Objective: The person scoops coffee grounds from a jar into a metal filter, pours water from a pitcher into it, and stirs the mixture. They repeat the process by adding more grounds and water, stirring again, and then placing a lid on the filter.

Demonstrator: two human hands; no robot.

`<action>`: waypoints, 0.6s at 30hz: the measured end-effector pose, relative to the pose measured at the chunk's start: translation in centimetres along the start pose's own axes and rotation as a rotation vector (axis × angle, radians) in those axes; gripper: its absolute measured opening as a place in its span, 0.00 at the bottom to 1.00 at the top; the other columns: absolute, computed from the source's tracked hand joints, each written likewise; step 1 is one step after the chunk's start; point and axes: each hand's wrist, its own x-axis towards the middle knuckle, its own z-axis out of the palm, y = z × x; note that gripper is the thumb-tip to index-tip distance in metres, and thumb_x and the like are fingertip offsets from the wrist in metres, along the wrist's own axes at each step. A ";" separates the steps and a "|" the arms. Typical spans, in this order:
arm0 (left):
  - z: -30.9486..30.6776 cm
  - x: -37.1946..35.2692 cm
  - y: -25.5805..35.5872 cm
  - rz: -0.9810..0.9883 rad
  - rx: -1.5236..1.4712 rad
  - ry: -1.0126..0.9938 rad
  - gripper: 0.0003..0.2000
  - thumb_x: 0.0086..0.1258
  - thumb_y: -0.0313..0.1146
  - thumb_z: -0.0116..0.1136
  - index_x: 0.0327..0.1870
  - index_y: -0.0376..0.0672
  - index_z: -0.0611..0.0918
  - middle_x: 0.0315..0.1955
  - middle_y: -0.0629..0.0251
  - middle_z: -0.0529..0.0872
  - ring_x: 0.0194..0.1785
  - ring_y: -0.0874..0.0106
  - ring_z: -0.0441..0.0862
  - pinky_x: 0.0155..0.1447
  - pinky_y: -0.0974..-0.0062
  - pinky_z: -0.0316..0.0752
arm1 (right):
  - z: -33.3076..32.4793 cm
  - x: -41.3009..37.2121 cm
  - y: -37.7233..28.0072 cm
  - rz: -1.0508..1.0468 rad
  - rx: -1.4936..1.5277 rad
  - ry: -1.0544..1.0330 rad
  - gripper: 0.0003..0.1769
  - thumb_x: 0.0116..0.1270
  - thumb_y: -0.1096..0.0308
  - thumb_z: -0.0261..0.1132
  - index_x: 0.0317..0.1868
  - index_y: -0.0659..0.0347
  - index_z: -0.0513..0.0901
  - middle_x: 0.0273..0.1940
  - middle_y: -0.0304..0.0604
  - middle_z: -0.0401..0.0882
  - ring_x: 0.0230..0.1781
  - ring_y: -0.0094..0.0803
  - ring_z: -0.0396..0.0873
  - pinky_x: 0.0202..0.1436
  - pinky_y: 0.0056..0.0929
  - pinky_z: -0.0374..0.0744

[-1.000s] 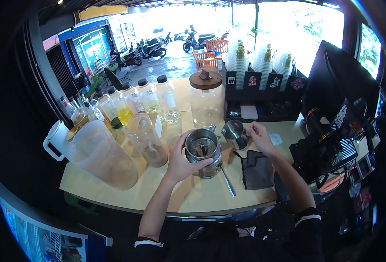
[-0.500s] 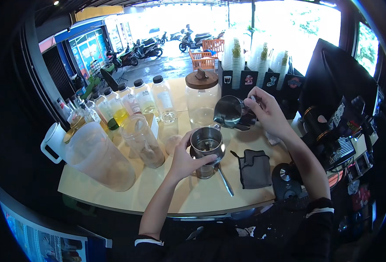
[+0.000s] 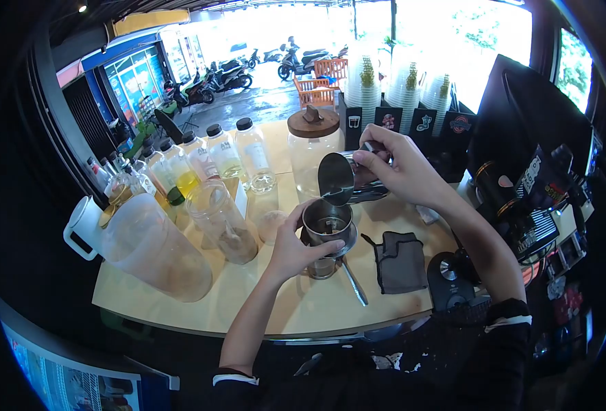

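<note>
Scooters [image 3: 229, 78] stand outside on wet-looking ground, with wooden chairs [image 3: 313, 92] nearer the counter. The pale counter [image 3: 303, 312] spans the middle of the view. On its right side is a dark machine [image 3: 505, 188], and at the back, left of it, a black rack [image 3: 447, 147] holding stacks of clear cups [image 3: 363, 103].

At the left of the counter stands a large cloudy jug [image 3: 155, 250], open at the top, with a smaller white jug [image 3: 85, 222] just behind it. A clear jar [image 3: 310, 164] with a wooden lid [image 3: 314, 125] stands left of the rack. Between the cloudy jug and the jar are a tall clear vessel [image 3: 222, 222], brownish in its lower part, and a row of bottles [image 3: 255, 161] with dark caps. A folded grey cloth [image 3: 400, 264] lies on the right part of the counter.

The right hand [image 3: 402, 164] grips a metal pitcher [image 3: 337, 179] by its handle, up off the counter and tilted to the left. Its spout is at the far rim of a metal filter [image 3: 328, 218]; whether they touch, or liquid runs, I cannot tell.

The left hand [image 3: 295, 250] grasps the filter, thumb across the near side and fingers around the left. The filter is upright above a small glass [image 3: 322, 268], near the counter's middle. Just right of the glass lies a spoon [image 3: 354, 284], the smallest piece here, its upper end partly hidden beneath the filter.
</note>
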 end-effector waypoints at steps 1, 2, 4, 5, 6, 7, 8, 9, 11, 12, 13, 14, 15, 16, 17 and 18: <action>0.0 0.0 0.1 -0.007 0.006 -0.003 0.41 0.45 0.41 0.80 0.61 0.36 0.73 0.51 0.59 0.83 0.57 0.68 0.79 0.66 0.67 0.69 | 0.0 0.1 0.0 0.001 0.001 0.001 0.08 0.71 0.71 0.60 0.36 0.65 0.70 0.27 0.33 0.74 0.26 0.14 0.69 0.30 0.19 0.69; 0.0 0.0 0.1 -0.015 0.012 -0.006 0.41 0.45 0.41 0.80 0.61 0.36 0.73 0.51 0.59 0.83 0.57 0.68 0.79 0.66 0.66 0.69 | 0.0 0.2 0.1 -0.020 -0.035 -0.009 0.08 0.70 0.71 0.60 0.36 0.66 0.70 0.27 0.34 0.75 0.26 0.15 0.70 0.29 0.20 0.69; 0.1 0.0 -0.1 -0.019 0.015 -0.008 0.41 0.45 0.42 0.80 0.62 0.36 0.73 0.51 0.59 0.83 0.57 0.68 0.80 0.66 0.66 0.70 | 0.1 0.3 0.0 -0.039 -0.070 -0.018 0.09 0.69 0.71 0.61 0.36 0.66 0.70 0.26 0.36 0.76 0.25 0.16 0.71 0.28 0.21 0.69; 0.1 0.0 -0.1 -0.024 0.019 -0.007 0.42 0.44 0.42 0.80 0.62 0.36 0.72 0.50 0.59 0.83 0.57 0.67 0.80 0.66 0.66 0.70 | 0.1 0.3 -0.2 -0.083 -0.136 -0.016 0.09 0.69 0.71 0.61 0.36 0.66 0.70 0.25 0.38 0.75 0.25 0.16 0.71 0.28 0.21 0.69; 0.1 0.1 -0.1 -0.024 0.019 -0.009 0.42 0.44 0.42 0.80 0.62 0.36 0.72 0.50 0.59 0.83 0.57 0.67 0.80 0.66 0.66 0.70 | 0.1 0.3 -0.4 -0.127 -0.201 -0.014 0.10 0.69 0.70 0.61 0.36 0.67 0.70 0.24 0.39 0.75 0.25 0.17 0.71 0.28 0.21 0.69; 0.1 0.1 -0.1 -0.025 0.023 -0.013 0.42 0.44 0.42 0.80 0.62 0.35 0.72 0.50 0.58 0.83 0.56 0.67 0.80 0.66 0.66 0.70 | 0.1 0.3 -0.8 -0.126 -0.201 -0.013 0.10 0.69 0.70 0.61 0.36 0.67 0.70 0.24 0.39 0.75 0.25 0.17 0.71 0.28 0.21 0.69; 0.1 0.1 -0.1 -0.027 0.026 -0.016 0.42 0.44 0.42 0.80 0.62 0.35 0.72 0.50 0.58 0.83 0.56 0.67 0.80 0.66 0.66 0.70 | 0.2 0.2 -1.2 -0.116 -0.193 -0.021 0.10 0.68 0.70 0.62 0.36 0.67 0.70 0.23 0.40 0.74 0.25 0.17 0.71 0.28 0.22 0.69; 0.1 0.1 -0.1 -0.027 0.026 -0.017 0.42 0.44 0.42 0.80 0.62 0.35 0.72 0.50 0.58 0.83 0.56 0.67 0.80 0.66 0.66 0.70 | 0.2 0.2 -1.5 -0.106 -0.185 -0.030 0.11 0.68 0.70 0.62 0.36 0.67 0.70 0.23 0.41 0.72 0.25 0.17 0.71 0.28 0.22 0.69; 0.2 0.1 -0.1 -0.022 0.025 -0.018 0.42 0.44 0.42 0.80 0.62 0.35 0.72 0.49 0.58 0.84 0.56 0.67 0.80 0.65 0.66 0.71 | 0.4 0.3 -1.3 -0.109 -0.163 -0.028 0.11 0.68 0.69 0.62 0.35 0.67 0.70 0.22 0.40 0.71 0.24 0.17 0.69 0.27 0.23 0.68; 0.2 0.1 -0.2 -0.022 0.025 -0.018 0.42 0.44 0.42 0.80 0.62 0.35 0.72 0.49 0.58 0.84 0.56 0.67 0.80 0.65 0.66 0.71 | 0.5 0.3 -1.2 -0.113 -0.141 -0.026 0.11 0.68 0.69 0.63 0.35 0.67 0.70 0.21 0.39 0.69 0.23 0.17 0.66 0.26 0.23 0.66; 0.2 0.1 -0.2 -0.024 0.022 -0.020 0.42 0.43 0.42 0.80 0.62 0.35 0.72 0.49 0.58 0.84 0.56 0.67 0.80 0.65 0.66 0.71 | 0.6 0.4 -1.0 -0.113 -0.141 -0.026 0.11 0.68 0.69 0.63 0.35 0.67 0.70 0.21 0.39 0.69 0.23 0.17 0.66 0.26 0.23 0.66; 0.2 0.0 -0.2 -0.025 0.018 -0.022 0.42 0.43 0.42 0.80 0.62 0.35 0.72 0.49 0.58 0.84 0.56 0.67 0.80 0.65 0.66 0.71 | 0.8 0.4 -0.7 -0.132 -0.102 -0.018 0.12 0.68 0.69 0.63 0.34 0.67 0.69 0.21 0.38 0.67 0.23 0.17 0.65 0.25 0.23 0.66; 0.2 0.0 -0.2 -0.025 0.018 -0.022 0.42 0.43 0.42 0.80 0.62 0.35 0.72 0.49 0.58 0.84 0.56 0.67 0.80 0.65 0.66 0.71 | 1.0 0.5 -0.6 -0.152 -0.063 -0.010 0.12 0.68 0.69 0.63 0.34 0.67 0.69 0.20 0.37 0.65 0.22 0.17 0.64 0.25 0.24 0.65; 0.2 0.0 -0.2 -0.025 0.020 -0.021 0.43 0.43 0.42 0.80 0.62 0.35 0.72 0.49 0.58 0.84 0.56 0.67 0.80 0.65 0.66 0.71 | 1.0 0.4 -0.7 -0.152 -0.063 -0.010 0.12 0.68 0.69 0.63 0.34 0.67 0.69 0.20 0.37 0.65 0.22 0.17 0.64 0.25 0.24 0.65; 0.2 0.0 -0.2 -0.024 0.021 -0.020 0.43 0.43 0.42 0.80 0.62 0.35 0.72 0.49 0.58 0.84 0.55 0.67 0.80 0.65 0.66 0.71 | 1.0 0.4 -1.0 -0.146 -0.103 -0.011 0.13 0.68 0.69 0.63 0.33 0.67 0.68 0.20 0.37 0.65 0.22 0.17 0.65 0.25 0.24 0.65; 0.2 0.0 -0.1 -0.024 0.021 -0.021 0.43 0.43 0.42 0.80 0.62 0.35 0.72 0.49 0.58 0.84 0.55 0.67 0.80 0.65 0.66 0.71 | 1.0 0.4 -1.2 -0.141 -0.144 -0.012 0.13 0.68 0.69 0.63 0.33 0.67 0.68 0.20 0.37 0.66 0.23 0.17 0.65 0.25 0.24 0.66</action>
